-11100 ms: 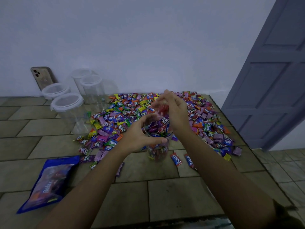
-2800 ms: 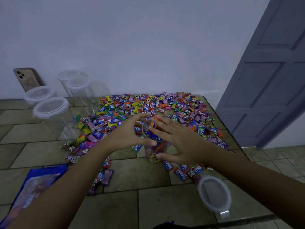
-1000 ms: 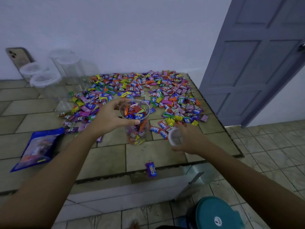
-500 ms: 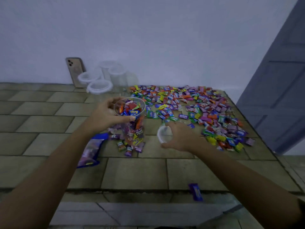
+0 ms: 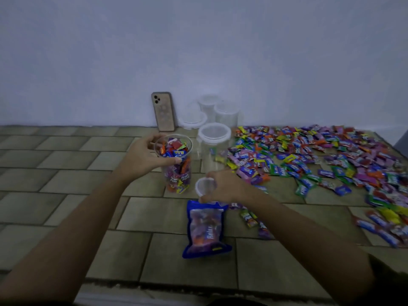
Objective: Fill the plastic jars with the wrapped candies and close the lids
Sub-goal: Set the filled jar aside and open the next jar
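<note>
The left hand (image 5: 143, 157) comes in from the lower left and grips the filled jar (image 5: 176, 166) near its rim. The thumb lies on the near side and the other fingers curl round the far side. This jar stands upright on the tiled counter (image 5: 66, 217), it has no lid on, and wrapped candies fill it almost to the top.

Behind the hand, a phone (image 5: 163, 111) leans upright against the white wall (image 5: 198, 51). To the right of the phone stand four empty jars (image 5: 213, 140) of clear plastic, close together, each with a lid on. The nearest one is just behind and to the right of the filled jar.

Just right of the filled jar's base, the right hand (image 5: 223, 186) holds a round clear lid (image 5: 205, 186). The lid is tilted on its edge and is pinched between the thumb below and the curled fingers above. It is apart from the jar mouth and lower than it.

Under this hand a blue candy bag (image 5: 205, 228) lies flat on the counter, with its top end near the lid.

Farther right, a big pile of loose candies (image 5: 320, 155) in many colours covers the counter up to the right edge, and a few pieces lie beside the right forearm.
</note>
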